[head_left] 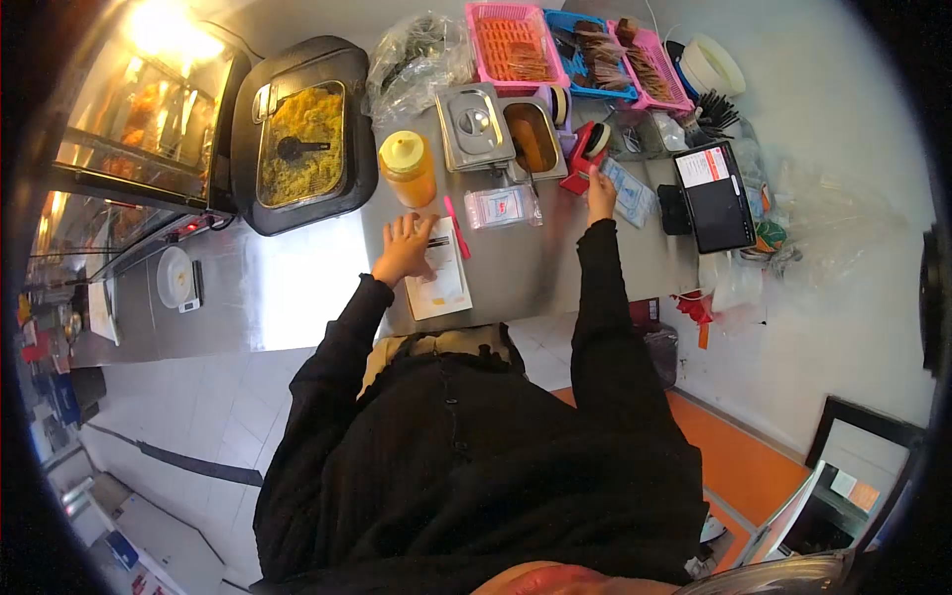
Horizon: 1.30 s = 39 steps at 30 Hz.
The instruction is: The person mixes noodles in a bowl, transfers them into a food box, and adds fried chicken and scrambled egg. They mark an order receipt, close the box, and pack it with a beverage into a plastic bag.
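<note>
My left hand (403, 248) rests with fingers spread on a flat white paper piece (441, 288), a bag or booklet with some print, at the counter's front edge. Beside it lies a slim pink pen-like tool (457, 228). A yellow-capped squeeze bottle (407, 171) stands just beyond those fingers. My right hand (601, 195) is closed at the red tape dispenser (583, 164); anything between its fingertips is too small to make out. A blue-and-white packet (631, 193) lies right of that hand, and a clear printed packet (499, 208) sits between both hands.
Steel containers, one lidded (476, 124) and one with brown sauce (533, 139), stand behind. Farther back are pink (545, 35) and blue baskets of packets. At left are a black tray of yellow food (362, 183), a lit display case (139, 169) and a scale (189, 288). A tablet (721, 213) stands right.
</note>
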Each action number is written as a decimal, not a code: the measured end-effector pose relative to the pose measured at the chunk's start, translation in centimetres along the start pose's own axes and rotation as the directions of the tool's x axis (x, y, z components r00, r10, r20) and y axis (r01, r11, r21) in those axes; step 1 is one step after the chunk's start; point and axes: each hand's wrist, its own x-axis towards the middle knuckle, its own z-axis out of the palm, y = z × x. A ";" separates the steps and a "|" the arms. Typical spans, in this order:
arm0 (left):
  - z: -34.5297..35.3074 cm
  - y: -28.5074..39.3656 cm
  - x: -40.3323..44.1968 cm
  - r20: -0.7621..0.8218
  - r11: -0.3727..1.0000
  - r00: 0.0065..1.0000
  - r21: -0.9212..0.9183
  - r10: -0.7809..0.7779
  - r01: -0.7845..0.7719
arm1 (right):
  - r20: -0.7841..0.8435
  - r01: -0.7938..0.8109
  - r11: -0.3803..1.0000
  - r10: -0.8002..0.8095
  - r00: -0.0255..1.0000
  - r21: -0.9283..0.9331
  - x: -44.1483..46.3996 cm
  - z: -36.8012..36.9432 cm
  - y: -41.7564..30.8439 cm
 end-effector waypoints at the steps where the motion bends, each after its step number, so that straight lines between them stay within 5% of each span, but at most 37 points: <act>1: 0.0 -0.2 0.3 0.034 1.000 0.999 -0.001 -0.013 0.013 | -0.002 -0.040 0.999 0.040 0.999 0.022 0.2 0.2 -0.2; 6: 1.0 -0.6 -1.8 -0.078 0.991 0.996 -0.131 -0.038 0.028 | 0.006 -0.073 0.943 0.075 0.997 0.323 -0.1 1.0 -0.1; 9: 1.9 -0.5 -4.5 -0.229 0.975 0.971 -0.222 -0.071 0.019 | -0.061 0.193 0.924 -0.184 0.981 0.329 -2.0 1.5 1.9; 13: 3.1 -0.1 -6.8 -0.316 0.950 0.947 -0.310 -0.059 -0.044 | 0.041 -0.200 0.906 0.199 0.979 0.373 -4.3 0.7 1.7; 16: 3.1 0.0 -7.7 -0.224 0.945 0.973 -0.328 -0.059 -0.018 | 0.311 -0.461 0.680 0.341 0.887 0.571 -2.5 0.1 2.4; 19: 3.6 -0.5 -7.7 -0.239 0.936 0.970 -0.350 -0.050 -0.038 | 0.492 -0.581 0.805 0.459 0.740 0.123 -3.7 0.8 3.0; 20: 3.6 -0.7 -7.7 -0.228 0.940 0.972 -0.340 -0.053 -0.028 | 0.538 -0.552 0.833 0.478 0.694 -0.029 -4.8 0.9 2.3; 21: 3.4 -0.7 -7.6 -0.217 0.943 0.974 -0.331 -0.058 -0.018 | 0.656 -0.254 0.955 0.292 0.696 -0.155 -7.5 0.5 1.7; 23: 3.7 -0.8 -7.7 -0.192 0.932 0.979 -0.362 -0.073 -0.001 | 0.766 -0.264 0.922 0.384 0.515 -0.285 -14.3 2.8 -1.8; 25: 3.4 -0.9 -7.7 -0.210 0.928 0.976 -0.372 -0.057 -0.026 | 0.805 -0.059 0.912 0.387 0.449 -0.406 -21.4 6.1 -4.0; 27: 3.4 -0.9 -7.6 -0.219 0.935 0.974 -0.354 -0.051 -0.031 | 0.828 0.026 0.915 0.351 0.438 -0.402 -23.9 8.6 -1.3; 30: 3.1 -0.7 -7.6 -0.209 0.951 0.976 -0.309 -0.065 -0.002 | 0.674 0.198 0.751 0.402 0.620 -0.630 -25.6 10.9 -1.2; 33: 3.4 -0.7 -7.4 -0.221 0.955 0.972 -0.295 -0.075 0.007 | 0.669 0.386 0.597 0.371 0.644 -0.703 -25.1 10.3 -1.0; 38: 2.3 0.7 -7.2 -0.266 0.964 0.960 -0.266 -0.085 0.012 | 0.744 0.557 0.495 0.394 0.540 -0.667 -23.3 3.7 2.1; 39: 1.6 1.6 -7.0 -0.313 0.950 0.948 -0.309 -0.066 -0.036 | 0.739 0.457 0.583 0.479 0.475 -0.672 -22.3 1.6 2.8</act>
